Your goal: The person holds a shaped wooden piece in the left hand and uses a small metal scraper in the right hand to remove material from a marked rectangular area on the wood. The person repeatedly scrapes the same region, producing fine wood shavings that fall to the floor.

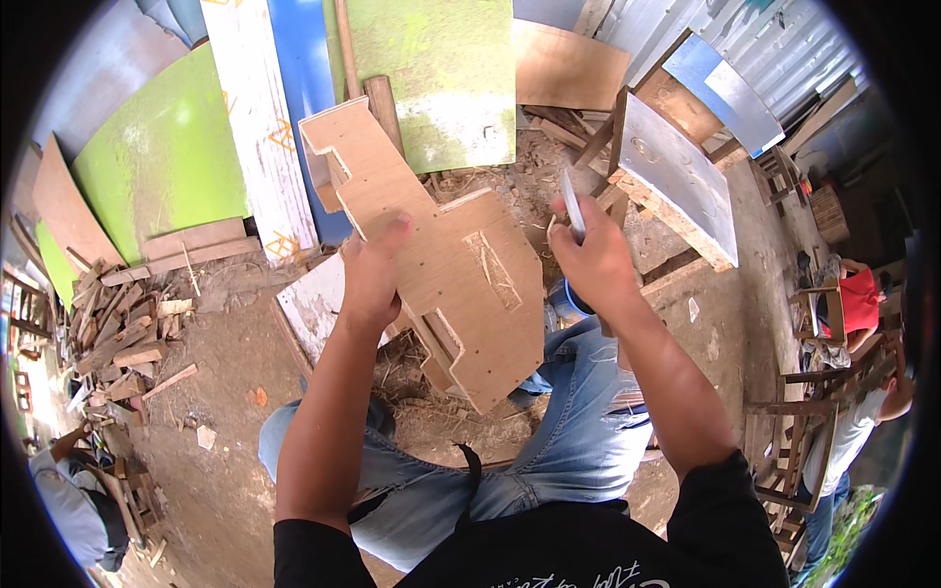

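My left hand is closed on the left edge of a plywood assembly, its thumb lying on the flat face. The assembly is tilted above my lap, with notched cut-outs along its sides and a rough rectangular patch in its face. To its right and apart from it, my right hand is closed around a thin, flat, pale blade-like tool that points away from me. The tool's handle, if it has one, is hidden in the fist.
Scrap wood lies heaped at the left. Green panels and a white board lean at the back. A wooden stand with a grey top is at the right. Other people work at both sides, one in a red shirt.
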A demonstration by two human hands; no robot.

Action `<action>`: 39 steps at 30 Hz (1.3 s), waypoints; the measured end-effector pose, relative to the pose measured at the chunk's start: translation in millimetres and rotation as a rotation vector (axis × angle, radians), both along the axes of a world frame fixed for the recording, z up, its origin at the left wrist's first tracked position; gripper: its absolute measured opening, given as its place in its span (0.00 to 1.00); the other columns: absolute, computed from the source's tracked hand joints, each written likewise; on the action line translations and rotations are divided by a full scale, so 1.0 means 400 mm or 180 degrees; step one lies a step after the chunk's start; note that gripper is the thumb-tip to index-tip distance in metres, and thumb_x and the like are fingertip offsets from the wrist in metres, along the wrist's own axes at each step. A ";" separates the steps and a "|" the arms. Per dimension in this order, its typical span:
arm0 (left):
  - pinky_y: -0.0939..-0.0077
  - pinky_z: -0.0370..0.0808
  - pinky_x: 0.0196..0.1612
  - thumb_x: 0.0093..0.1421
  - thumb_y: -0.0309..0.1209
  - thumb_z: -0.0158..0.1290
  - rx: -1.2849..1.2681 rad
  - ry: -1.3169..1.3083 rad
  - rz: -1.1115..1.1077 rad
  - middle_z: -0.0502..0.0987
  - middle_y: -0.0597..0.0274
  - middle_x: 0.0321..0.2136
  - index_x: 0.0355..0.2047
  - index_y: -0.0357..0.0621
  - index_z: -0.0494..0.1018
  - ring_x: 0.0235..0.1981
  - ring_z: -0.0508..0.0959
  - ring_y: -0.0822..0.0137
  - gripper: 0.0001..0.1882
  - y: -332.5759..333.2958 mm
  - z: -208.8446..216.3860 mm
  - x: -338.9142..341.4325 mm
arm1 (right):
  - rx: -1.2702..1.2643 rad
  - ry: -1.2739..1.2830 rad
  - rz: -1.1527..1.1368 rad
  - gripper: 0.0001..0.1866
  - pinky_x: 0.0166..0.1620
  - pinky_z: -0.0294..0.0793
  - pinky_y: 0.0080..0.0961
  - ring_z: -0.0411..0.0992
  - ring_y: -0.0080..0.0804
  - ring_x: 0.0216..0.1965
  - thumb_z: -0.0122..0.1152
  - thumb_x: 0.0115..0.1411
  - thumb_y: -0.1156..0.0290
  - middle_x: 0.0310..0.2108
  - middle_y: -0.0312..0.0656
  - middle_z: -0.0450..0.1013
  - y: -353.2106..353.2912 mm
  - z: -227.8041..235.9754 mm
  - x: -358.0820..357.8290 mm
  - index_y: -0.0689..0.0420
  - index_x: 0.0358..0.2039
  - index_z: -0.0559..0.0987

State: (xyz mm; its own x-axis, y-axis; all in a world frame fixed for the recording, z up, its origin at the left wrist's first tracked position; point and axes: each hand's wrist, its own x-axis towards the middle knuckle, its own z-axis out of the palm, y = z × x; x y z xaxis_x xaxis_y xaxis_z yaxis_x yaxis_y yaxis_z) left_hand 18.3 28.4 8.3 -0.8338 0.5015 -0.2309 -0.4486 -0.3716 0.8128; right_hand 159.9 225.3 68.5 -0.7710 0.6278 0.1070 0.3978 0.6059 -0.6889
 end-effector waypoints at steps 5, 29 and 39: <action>0.66 0.78 0.45 0.65 0.32 0.53 -0.0121 -0.0063 -0.0014 0.77 0.59 0.43 0.50 0.38 0.71 0.43 0.79 0.65 0.15 -0.002 0.006 0.000 | 0.0060 -0.0333 0.1223 0.12 0.29 0.71 0.30 0.70 0.32 0.21 0.59 0.63 0.70 0.22 0.42 0.74 -0.022 -0.001 0.000 0.54 0.46 0.81; 0.66 0.76 0.47 0.65 0.33 0.54 0.0040 -0.0022 -0.0080 0.76 0.59 0.44 0.52 0.38 0.69 0.45 0.78 0.64 0.18 -0.001 -0.001 -0.003 | 0.0424 -0.0134 0.1736 0.08 0.27 0.72 0.32 0.74 0.38 0.22 0.60 0.63 0.67 0.23 0.48 0.75 -0.040 -0.032 0.037 0.55 0.39 0.81; 0.67 0.76 0.47 0.65 0.32 0.54 0.0134 0.0008 0.0039 0.76 0.60 0.43 0.52 0.39 0.70 0.44 0.78 0.65 0.17 0.001 -0.005 -0.002 | 0.0228 -0.0378 0.0749 0.12 0.36 0.74 0.33 0.77 0.37 0.31 0.58 0.66 0.64 0.29 0.48 0.76 -0.032 -0.043 0.038 0.55 0.45 0.76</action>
State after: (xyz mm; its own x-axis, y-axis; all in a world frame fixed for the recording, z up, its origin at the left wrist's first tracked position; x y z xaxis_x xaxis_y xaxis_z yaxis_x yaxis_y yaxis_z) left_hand 17.6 28.6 6.4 -0.8405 0.5004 -0.2076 -0.4416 -0.4110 0.7975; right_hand 175.2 212.4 51.2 -0.9046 0.4238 0.0449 0.3155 0.7369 -0.5979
